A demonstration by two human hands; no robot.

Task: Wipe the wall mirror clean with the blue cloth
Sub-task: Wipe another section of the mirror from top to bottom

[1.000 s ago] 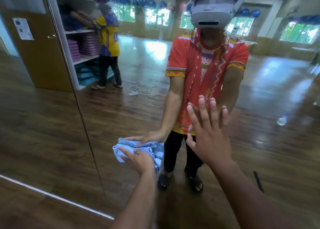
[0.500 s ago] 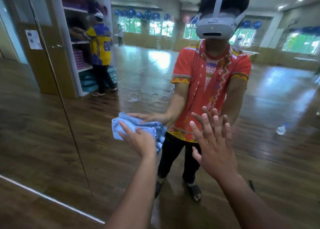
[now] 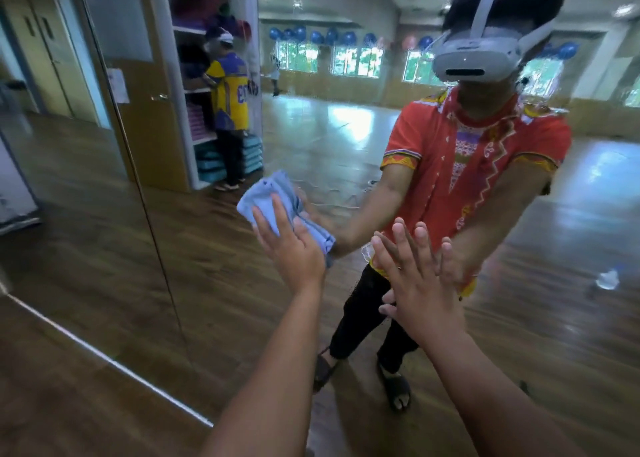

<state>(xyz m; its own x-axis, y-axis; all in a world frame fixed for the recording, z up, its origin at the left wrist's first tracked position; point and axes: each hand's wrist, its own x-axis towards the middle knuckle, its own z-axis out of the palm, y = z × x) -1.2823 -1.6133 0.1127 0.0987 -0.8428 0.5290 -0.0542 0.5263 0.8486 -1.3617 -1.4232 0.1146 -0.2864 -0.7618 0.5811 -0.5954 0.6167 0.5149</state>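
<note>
Nearest me, both forearms reach fwd to the glass. Right hand [image 3: 420, 283], approx 4 o'clock of centre, lies flat on the wall mirror [image 3: 346, 138], fingers straight & spread, holding nothing. Prob. a brace, so the person can lean in w/o swaying. Left hand [image 3: 294, 248], at 9 o'clock from the right one, is flat too. Its fingers are extended and it presses the blue cloth [image 3: 268, 197] onto the glass rather than gripping it; I'd say a flat hand spreads pressure over more fabric. Cloth is bunched in folds, pokes out past the fingertips toward 11 o'clock, and touches the mirror right of the vertical panel seam [image 3: 138, 165], apart from it. Farther off, in reflection only: shelves [image 3: 204, 93] at 10 o'clock w/ another person [image 3: 228, 110] beside them. Can't tell how much glass is done.
</note>
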